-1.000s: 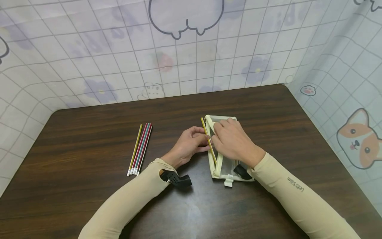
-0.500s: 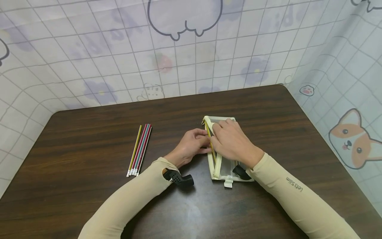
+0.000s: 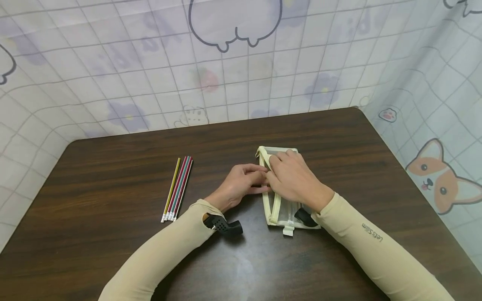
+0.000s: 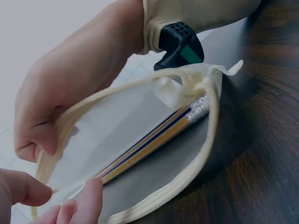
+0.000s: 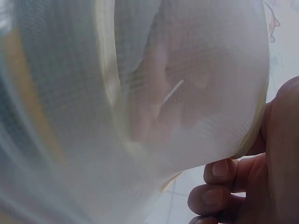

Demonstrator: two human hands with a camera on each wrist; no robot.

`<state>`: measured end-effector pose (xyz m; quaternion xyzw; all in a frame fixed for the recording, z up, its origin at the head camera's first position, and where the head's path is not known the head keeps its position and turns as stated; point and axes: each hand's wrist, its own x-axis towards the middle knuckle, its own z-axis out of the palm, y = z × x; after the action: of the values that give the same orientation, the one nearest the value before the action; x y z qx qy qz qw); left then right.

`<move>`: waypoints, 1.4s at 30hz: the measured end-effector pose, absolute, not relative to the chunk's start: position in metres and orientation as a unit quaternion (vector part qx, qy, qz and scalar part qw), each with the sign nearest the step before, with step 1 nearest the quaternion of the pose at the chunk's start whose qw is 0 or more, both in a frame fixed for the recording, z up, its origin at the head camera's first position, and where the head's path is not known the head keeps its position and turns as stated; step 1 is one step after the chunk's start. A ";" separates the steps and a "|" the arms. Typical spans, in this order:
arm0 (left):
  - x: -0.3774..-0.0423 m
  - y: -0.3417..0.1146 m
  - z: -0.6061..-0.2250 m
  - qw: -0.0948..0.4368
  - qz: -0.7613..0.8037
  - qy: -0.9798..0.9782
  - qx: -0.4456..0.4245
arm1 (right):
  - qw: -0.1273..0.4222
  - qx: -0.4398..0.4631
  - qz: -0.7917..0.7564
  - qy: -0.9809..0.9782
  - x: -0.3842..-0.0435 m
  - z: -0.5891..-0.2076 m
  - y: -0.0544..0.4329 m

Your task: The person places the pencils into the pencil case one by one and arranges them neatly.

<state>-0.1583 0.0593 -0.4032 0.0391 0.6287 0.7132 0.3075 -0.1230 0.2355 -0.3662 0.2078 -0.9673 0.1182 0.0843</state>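
A see-through mesh pencil case [image 3: 276, 209] with cream zipper trim lies on the table, its mouth spread toward the left. My right hand [image 3: 295, 175] pinches the upper edge of that mouth; in the right wrist view the curled fingers [image 5: 217, 196] grip the trim. At the opening is my left hand [image 3: 242, 184], fingertips reaching in over the rim. The left wrist view shows its thumb and fingers apart, with no pencil between them. Inside the case, yellow-and-dark striped pencils [image 4: 154, 142] lie together, silver ends toward the far corner.
Several pencils [image 3: 176, 190], yellow, red and teal, lie side by side on the dark wooden table [image 3: 113, 179], left of the case. A patterned white curtain [image 3: 241, 83] hangs behind the table and along its sides. A small white tab [image 3: 288, 231] sticks out from the case's near end.
The yellow pencil that stuck out at the case's mouth has slid down inside and no longer shows in the head view. My left fingers have moved slightly right, into the opening. The right hand stays.
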 end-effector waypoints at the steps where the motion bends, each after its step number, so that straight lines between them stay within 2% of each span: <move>1: -0.158 0.057 -0.402 0.306 0.714 0.629 0.040 | 0.082 0.207 0.118 -0.968 -0.123 -0.366 0.235; 31: -0.160 -0.029 -0.385 0.235 0.695 0.679 0.010 | 0.066 0.196 0.137 -0.969 -0.123 -0.366 0.230; 42: -0.160 -0.061 -0.379 0.225 0.681 0.697 -0.006 | 0.074 0.205 0.137 -0.966 -0.124 -0.367 0.228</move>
<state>-0.1598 -0.0610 -0.3786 -0.0059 0.6969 0.6810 0.2247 -0.1243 0.2285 -0.3669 0.2052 -0.9662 0.1372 0.0742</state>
